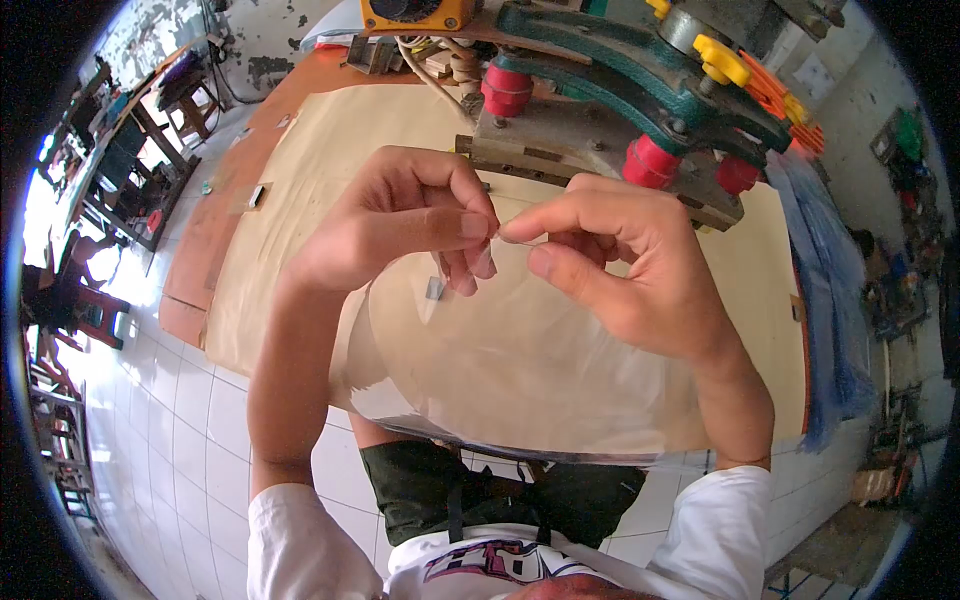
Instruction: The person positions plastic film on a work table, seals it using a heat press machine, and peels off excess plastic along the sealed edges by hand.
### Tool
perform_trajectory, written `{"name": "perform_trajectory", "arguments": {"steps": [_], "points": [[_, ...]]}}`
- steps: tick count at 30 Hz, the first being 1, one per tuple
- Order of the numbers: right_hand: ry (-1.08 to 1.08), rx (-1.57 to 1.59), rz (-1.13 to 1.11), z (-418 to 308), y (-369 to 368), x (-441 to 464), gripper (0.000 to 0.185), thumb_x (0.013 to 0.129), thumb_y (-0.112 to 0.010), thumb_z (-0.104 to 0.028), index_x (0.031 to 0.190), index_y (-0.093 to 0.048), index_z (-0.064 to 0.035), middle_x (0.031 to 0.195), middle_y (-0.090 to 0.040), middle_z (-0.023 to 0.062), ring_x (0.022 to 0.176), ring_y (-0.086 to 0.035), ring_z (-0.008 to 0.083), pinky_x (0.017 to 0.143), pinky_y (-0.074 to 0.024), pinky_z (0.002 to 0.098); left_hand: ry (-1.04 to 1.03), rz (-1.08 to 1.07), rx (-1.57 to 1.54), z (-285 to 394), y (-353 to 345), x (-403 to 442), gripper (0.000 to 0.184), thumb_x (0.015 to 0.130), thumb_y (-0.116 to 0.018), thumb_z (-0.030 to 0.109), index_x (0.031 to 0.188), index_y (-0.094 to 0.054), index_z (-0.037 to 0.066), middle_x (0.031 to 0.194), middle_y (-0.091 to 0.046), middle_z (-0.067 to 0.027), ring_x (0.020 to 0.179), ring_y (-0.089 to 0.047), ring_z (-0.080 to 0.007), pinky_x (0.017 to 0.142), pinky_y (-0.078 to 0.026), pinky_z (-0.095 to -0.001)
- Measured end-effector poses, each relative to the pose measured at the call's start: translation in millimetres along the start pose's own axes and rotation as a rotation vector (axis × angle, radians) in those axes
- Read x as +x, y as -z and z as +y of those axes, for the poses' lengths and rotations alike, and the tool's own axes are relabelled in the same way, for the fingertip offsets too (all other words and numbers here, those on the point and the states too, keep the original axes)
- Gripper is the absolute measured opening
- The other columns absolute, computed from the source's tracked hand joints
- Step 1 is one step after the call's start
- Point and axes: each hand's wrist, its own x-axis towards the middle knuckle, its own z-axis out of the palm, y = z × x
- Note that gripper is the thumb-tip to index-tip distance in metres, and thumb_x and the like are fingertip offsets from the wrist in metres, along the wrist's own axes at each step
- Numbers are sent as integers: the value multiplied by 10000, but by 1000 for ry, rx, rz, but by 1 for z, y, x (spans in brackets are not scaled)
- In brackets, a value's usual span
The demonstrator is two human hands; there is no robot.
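Note:
My left hand (415, 215) is closed, thumb and index finger pinching the top edge of a clear plastic sheet (520, 370). Opposite it, my right hand (630, 260) has its index fingertip against the left fingertips and its thumb slightly lower, at a thin edge of the same sheet. The transparent film hangs in front of me, down to the near table edge, and the tan table cover shows through it. A small grey piece (435, 288) appears through or on the film below my left fingers.
A tan sheet (330, 130) covers the brown table (190, 270). At its back stands a green machine frame (610, 85) with red knobs (507, 92) and a yellow knob (720, 62). Bluish plastic film (830, 310) hangs at the right edge. A workbench (110, 140) stands far left.

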Motion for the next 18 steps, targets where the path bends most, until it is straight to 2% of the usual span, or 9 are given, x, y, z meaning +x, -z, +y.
{"name": "perform_trajectory", "arguments": {"steps": [5,11,12,14,18], "points": [[-6,-8,39,5,-3,0,148,794,-645,-2,927,-705,-28,723,-607,26,577,-521,48,514,-403,206,31,119,122,4,-8,0,154,860,-583,103,877,-573,-50,762,-662,-165,645,-659,-223,604,-538,-320],[-19,-74,99,12,-7,1,148,777,-663,-36,919,-702,-21,696,-613,36,551,-536,58,496,-413,217,24,87,209,1,-12,2,136,839,-638,42,912,-626,-72,769,-670,-138,700,-660,-189,649,-534,-291],[-19,-82,112,12,-8,1,123,774,-661,-36,891,-693,-14,699,-618,51,560,-554,73,504,-426,225,23,86,210,0,-12,2,136,839,-638,42,912,-626,-72,769,-670,-138,700,-660,-189,649,-534,-291],[-19,-92,126,11,-10,1,99,771,-659,-37,863,-683,-7,702,-623,66,568,-572,87,512,-439,232,3,83,406,-2,-12,3,96,817,-681,32,846,-661,-57,752,-679,-112,689,-655,-163,649,-530,-281],[84,-149,120,9,-13,3,57,752,-661,-46,782,-640,-3,706,-624,98,600,-617,174,553,-474,280,18,108,605,2,-15,2,104,810,-702,59,787,-679,-40,717,-685,-95,650,-648,-134,612,-520,-263]]}}
